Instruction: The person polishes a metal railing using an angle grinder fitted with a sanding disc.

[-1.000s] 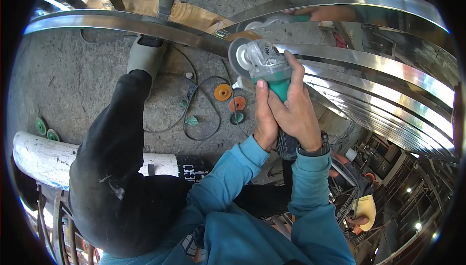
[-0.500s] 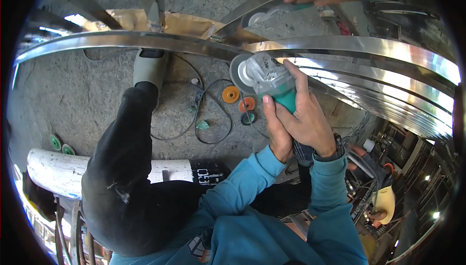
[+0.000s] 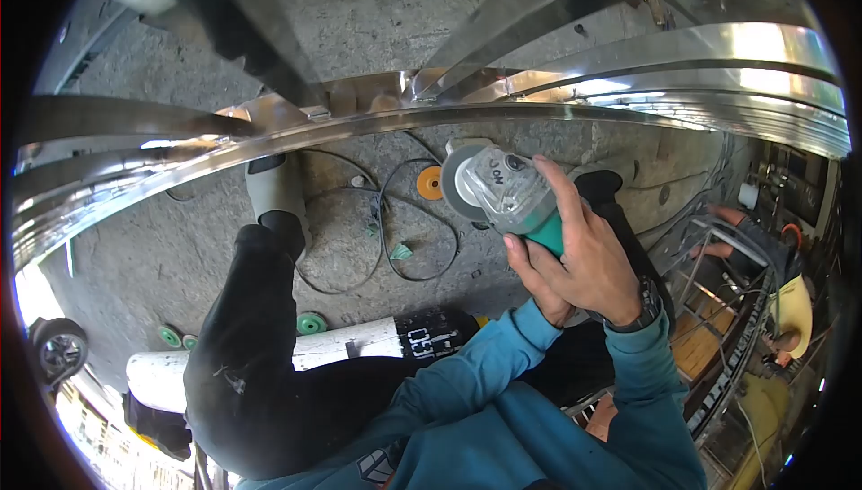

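Both hands clamp a green-bodied angle grinder (image 3: 512, 198). The right hand (image 3: 593, 261) wraps over it, index finger stretched along the clear guard, and the left hand (image 3: 537, 282) grips from beneath. Its round grey wheel (image 3: 452, 183) sits near the curved, mirror-polished steel rail (image 3: 359, 126). 1 orange disc (image 3: 430, 182) lies on the rough concrete floor (image 3: 162, 248).

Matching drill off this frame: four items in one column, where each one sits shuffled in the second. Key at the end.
1. angle grinder
2. orange disc
3. green disc
4. watch

A. on the concrete floor, beside the white pipe
B. on the right wrist
C. gripped by the right hand and left hand, below the steel rail
D. on the floor, showing at the left edge of the grinder's wheel

Pairs: 1-C, 2-D, 3-A, 4-B
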Demonstrator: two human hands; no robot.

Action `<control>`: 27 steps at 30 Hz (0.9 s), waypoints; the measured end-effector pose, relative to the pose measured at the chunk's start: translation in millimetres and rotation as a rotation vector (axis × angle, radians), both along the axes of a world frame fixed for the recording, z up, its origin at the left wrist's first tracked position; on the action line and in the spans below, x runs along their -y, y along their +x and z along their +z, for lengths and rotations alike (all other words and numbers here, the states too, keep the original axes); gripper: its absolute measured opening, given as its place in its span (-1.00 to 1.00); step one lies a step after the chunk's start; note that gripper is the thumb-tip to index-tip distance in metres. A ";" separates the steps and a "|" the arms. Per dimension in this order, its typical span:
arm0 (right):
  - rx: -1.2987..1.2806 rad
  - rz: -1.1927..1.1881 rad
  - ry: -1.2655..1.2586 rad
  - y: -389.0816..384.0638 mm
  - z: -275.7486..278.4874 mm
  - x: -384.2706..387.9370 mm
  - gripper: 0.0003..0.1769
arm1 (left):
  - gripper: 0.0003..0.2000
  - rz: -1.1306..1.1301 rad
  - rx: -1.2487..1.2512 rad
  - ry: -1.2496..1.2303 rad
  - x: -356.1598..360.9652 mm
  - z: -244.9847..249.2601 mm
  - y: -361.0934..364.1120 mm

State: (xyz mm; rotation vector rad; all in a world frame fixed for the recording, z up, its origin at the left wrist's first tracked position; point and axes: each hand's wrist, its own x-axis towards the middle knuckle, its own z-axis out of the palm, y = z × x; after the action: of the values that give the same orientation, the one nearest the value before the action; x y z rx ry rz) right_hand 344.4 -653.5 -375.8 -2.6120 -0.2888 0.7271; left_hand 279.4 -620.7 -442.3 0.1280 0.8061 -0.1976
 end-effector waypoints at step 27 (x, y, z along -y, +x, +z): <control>-0.028 -0.023 0.005 -3.1 -22.4 -6.7 -0.01 | -0.21 0.186 -0.096 -0.162 11.6 -28.3 -16.3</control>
State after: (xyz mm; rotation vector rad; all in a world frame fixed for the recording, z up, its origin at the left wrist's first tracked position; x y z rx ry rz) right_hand 341.4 -646.8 -398.3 -2.5940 -0.2512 0.7537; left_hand 263.1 -632.3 -470.5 -0.1097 0.8892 -0.0935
